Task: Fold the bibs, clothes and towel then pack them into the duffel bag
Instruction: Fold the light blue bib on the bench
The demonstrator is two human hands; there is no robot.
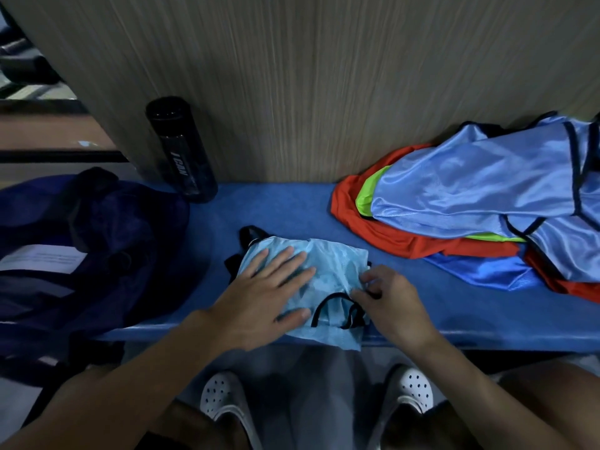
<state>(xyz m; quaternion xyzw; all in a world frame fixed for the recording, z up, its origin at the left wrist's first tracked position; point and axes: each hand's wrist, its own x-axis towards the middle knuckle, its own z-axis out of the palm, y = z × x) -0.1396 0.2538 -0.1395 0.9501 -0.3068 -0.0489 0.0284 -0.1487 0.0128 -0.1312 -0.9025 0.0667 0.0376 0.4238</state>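
While the left hand [259,297] lies flat with straight fingers on the light blue bib [328,274], the right hand [389,303] pinches its black-trimmed edge. The bib lies part-folded at the blue tabletop's [292,209] near edge, between both hands.

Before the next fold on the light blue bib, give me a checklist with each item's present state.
1. Bib pinned: left hand lies flat on the light blue bib: ok.
2. Grip: right hand pinches the black trim: ok.
3. Bib wholly on the bench: not ok, its near edge hangs over the front.
4. Room to fold: black bottle and pile of bibs lie apart from it: ok.
5. Mouth of the duffel bag open: cannot tell, too dark.
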